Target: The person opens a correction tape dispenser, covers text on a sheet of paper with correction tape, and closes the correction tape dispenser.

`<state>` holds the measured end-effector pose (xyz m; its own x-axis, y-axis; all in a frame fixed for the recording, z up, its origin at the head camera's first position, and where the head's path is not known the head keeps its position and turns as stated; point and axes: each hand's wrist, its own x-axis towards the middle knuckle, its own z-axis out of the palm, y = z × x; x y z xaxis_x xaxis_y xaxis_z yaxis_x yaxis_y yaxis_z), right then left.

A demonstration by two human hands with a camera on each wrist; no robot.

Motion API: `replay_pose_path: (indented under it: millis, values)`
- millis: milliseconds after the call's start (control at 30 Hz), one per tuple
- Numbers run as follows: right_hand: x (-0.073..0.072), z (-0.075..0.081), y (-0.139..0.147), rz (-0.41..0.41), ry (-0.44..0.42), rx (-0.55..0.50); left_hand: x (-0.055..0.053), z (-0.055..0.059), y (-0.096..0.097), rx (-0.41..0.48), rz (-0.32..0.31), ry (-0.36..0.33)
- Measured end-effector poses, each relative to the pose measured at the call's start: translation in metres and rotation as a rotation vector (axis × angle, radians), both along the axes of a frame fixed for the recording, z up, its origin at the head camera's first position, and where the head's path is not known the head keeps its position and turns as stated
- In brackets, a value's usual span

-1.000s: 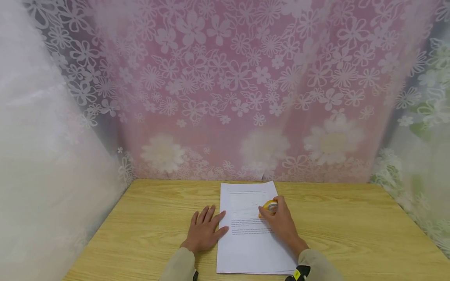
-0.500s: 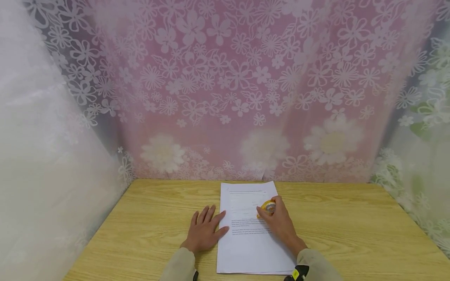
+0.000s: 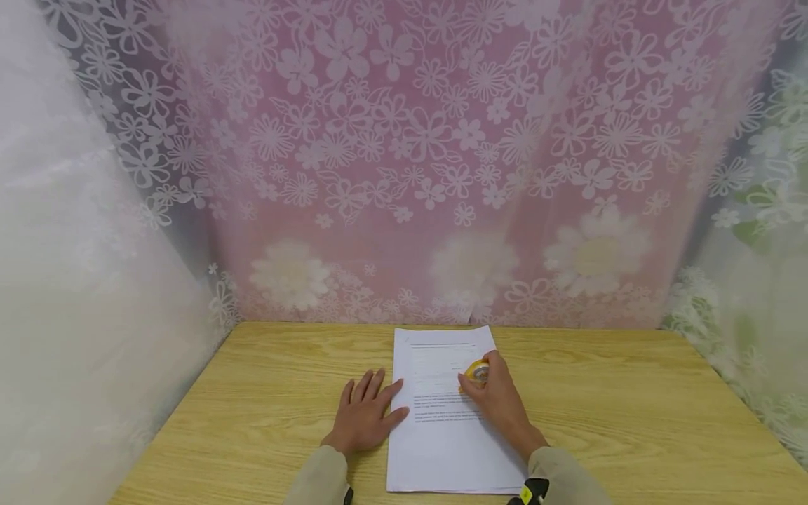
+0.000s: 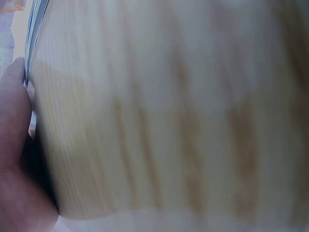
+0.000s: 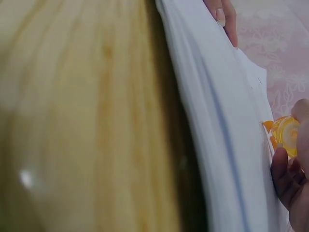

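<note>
A stack of white printed sheets lies lengthwise on the table. My right hand pinches an orange-yellow correction tape between thumb and fingers, its tip down at the printed lines in the upper half of the top sheet. In the right wrist view the round see-through body of the correction tape shows beside the fingers. Spread flat, my left hand rests at the left edge of the stack, thumb and index fingertips on the paper, the other fingers over the wood. Any mark under the tip is too small to tell.
The wood-grain table stretches to both sides of the stack. A pink flowered curtain hangs along the back edge, with pale sheeting at the left and more at the right.
My right hand has slid a little to the left across the sheet with the correction tape. The left hand and the stack stay in place; the head view shifts very slightly.
</note>
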<state>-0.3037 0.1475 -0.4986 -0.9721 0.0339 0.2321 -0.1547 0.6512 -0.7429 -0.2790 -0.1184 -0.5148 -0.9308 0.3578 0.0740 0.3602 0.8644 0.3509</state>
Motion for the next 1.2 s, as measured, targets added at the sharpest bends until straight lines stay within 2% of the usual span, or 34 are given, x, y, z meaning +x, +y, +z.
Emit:
replay_pose_path:
  millis: [267, 367, 567, 700, 833, 933, 1200]
  values:
    - [0.000, -0.003, 0.005, -0.034, 0.048, -0.004, -0.001, -0.005, -0.002, 0.045, -0.021, 0.033]
    - [-0.002, -0.002, 0.008, -0.026, 0.070, -0.007, -0.002, -0.007, -0.003, 0.032, -0.012, 0.054]
    - [-0.003, -0.003, 0.013, -0.013, 0.002, -0.055, -0.004, -0.010, -0.003, 0.022, -0.001, 0.043]
    - [-0.002, -0.006, 0.016, -0.023, -0.046, -0.146, -0.003, -0.010, -0.001, 0.022, 0.000, 0.030]
    - [0.000, -0.006, 0.012, 0.012, -0.055, -0.220, -0.003, -0.012, -0.001, 0.012, 0.008, 0.034]
    - [0.001, -0.005, 0.007, 0.044, -0.042, -0.196, -0.004, -0.013, -0.002, 0.010, 0.009, 0.039]
    - [-0.002, -0.009, 0.006, 0.005, -0.081, -0.195, -0.003, -0.009, -0.002, 0.028, -0.017, 0.038]
